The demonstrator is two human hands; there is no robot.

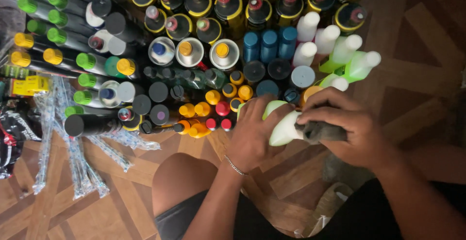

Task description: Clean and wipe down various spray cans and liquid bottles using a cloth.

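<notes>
A pale green bottle (284, 126) with a smooth, rounded plastic body lies sideways between the person's two hands, just above the wooden floor (427, 41) and right at the near edge of a crowd of standing containers. The left hand (252, 133) wraps around its lower part, fingers curled and closed on it. The right hand (352, 131) presses a dark grey cloth (323, 132), soft and bunched, against the other end of the bottle, fingers closed over the fabric. Judging from this grip, the step in hand is wiping the bottle down; carrying on would call for a firm hold with the left hand and a turn of the bottle so the cloth meets a fresh side. Just beyond the hands stand more light green bottles with white caps (349, 55), tilted a little, and beside them three blue-capped bottles (269, 43). Small bottles with orange and red tops (213, 109) cluster near the left hand. Farther off are shiny metal cans (189, 51), a back row of dark bottles with yellow-ringed red tops (228, 4), and dark tubes with bright green caps (53, 2) on the left. Clear, crinkly plastic-wrapped strips (73, 138) lie across the patterned floor, and a bare knee (182, 179) shows below.
</notes>
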